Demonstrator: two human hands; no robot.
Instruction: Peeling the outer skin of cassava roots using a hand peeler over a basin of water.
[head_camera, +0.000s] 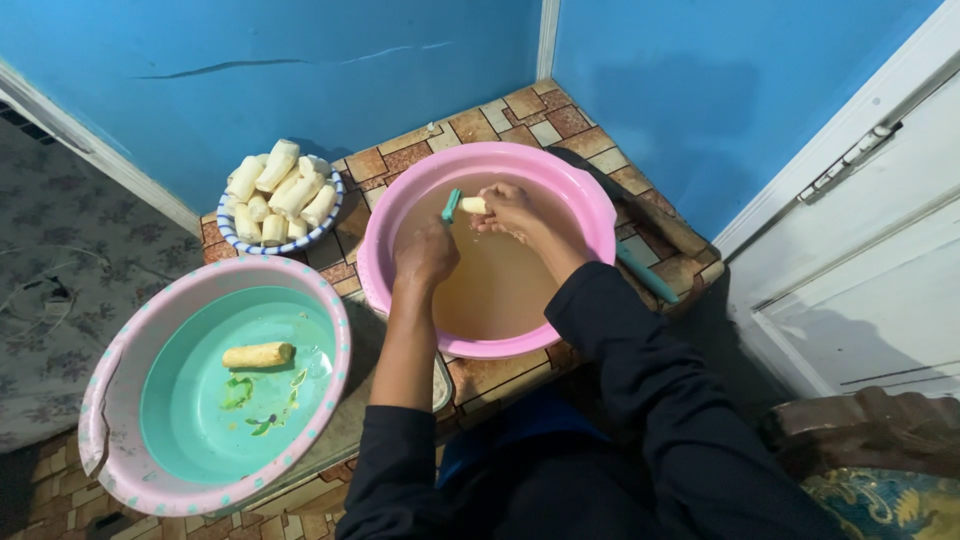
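- Blue walls are meeting in a corner behind a tiled floor (500, 375) where I am working.
- My left hand (425, 255) is gripping a teal-handled tool (451, 205) over the pink basin (585, 205) of murky water.
- My right hand (512, 208) is pinching a pale peeled piece (473, 205) just beside that tool.
- Peeled pieces are lying heaped in a patterned bowl (300, 240); another piece (257, 355) is sitting in the teal-lined basin (330, 300).

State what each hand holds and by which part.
The left hand grips a teal-handled tool by its lower end. The right hand holds a pale peeled piece by one end, over the pink basin.
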